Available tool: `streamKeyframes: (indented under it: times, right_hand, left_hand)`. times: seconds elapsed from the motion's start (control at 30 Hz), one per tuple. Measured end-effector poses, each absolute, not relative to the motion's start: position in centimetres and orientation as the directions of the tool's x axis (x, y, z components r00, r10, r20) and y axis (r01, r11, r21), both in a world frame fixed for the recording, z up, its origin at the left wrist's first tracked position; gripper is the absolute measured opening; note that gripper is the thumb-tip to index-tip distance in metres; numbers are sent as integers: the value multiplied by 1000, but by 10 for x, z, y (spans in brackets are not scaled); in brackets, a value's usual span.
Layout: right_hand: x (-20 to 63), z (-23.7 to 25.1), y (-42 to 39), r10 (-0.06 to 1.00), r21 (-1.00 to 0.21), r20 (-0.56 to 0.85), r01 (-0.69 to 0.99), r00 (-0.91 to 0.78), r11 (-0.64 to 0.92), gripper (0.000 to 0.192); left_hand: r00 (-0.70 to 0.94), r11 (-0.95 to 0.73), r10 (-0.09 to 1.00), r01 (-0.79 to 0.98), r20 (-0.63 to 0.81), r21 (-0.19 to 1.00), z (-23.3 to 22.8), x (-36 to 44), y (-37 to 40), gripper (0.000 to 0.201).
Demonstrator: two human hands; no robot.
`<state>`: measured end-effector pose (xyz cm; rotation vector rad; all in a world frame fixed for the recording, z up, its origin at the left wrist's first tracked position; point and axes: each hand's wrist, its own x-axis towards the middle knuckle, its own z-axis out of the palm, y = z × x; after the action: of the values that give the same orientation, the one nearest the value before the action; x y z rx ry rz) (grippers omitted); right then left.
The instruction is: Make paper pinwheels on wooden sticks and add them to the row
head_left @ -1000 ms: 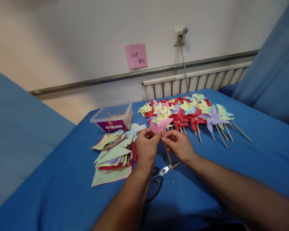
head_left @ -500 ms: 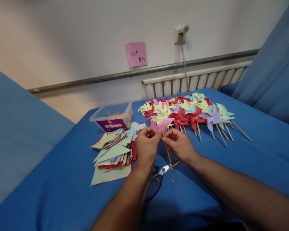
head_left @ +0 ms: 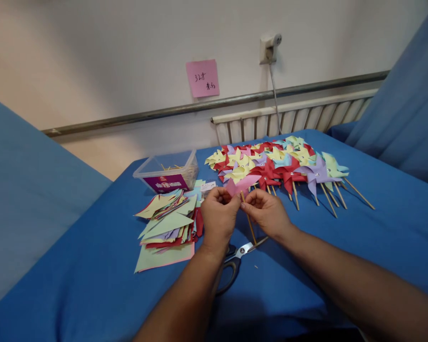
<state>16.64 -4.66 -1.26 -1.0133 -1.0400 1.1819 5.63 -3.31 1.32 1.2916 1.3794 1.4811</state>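
A pink paper pinwheel (head_left: 245, 184) on a thin wooden stick (head_left: 250, 224) is held up between my two hands. My left hand (head_left: 219, 209) is closed, its thumb and fingers pinching the pinwheel from the left near the top of the stick. From the other side my right hand (head_left: 266, 211) pinches at the same spot, fingertips close to my left thumb. What lies exactly between the fingertips is hidden. The stick slants down, its lower end over the blades of dark-handled scissors (head_left: 239, 256) on the blue cloth.
Left of my hands lie stacked coloured paper pieces (head_left: 169, 223), with a clear plastic box (head_left: 189, 178) of sticks behind. Many finished pinwheels (head_left: 271, 166) lie in rows at the back right of the blue-covered table (head_left: 110, 270). A radiator (head_left: 292, 114) stands against the wall.
Almost nothing differs. Both hands keep their pinch on the pinwheel, whose pink paper has shifted slightly to the right along with a small shift of the whole view.
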Motion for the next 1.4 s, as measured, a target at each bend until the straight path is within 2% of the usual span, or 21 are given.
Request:
streamKeyframes:
  times: [0.43,0.67,0.97,1.27,1.4]
  right_hand:
    - [169,-20,-46,985,-985,126,-100,114,137,38]
    - [168,-24,-45,970,-980,191,-26,152,197,32]
    - [171,-28,-44,960,-974,227,48,162,222,28]
    - [173,-26,-50,907,-897,380,312,180,314,25]
    - [173,-25,-51,898,-871,406,366,167,326,24]
  left_hand:
    - [-207,-182,957,118,203,976,7,57,-32,21]
    - [-182,-156,972,-41,146,987,4,59,-31,24]
    - [-116,-175,980,-126,160,977,8,60,-33,25]
    - [-92,-228,970,-17,225,974,10,62,-38,24]
    - [-118,-242,963,12,242,970,10,63,-38,21]
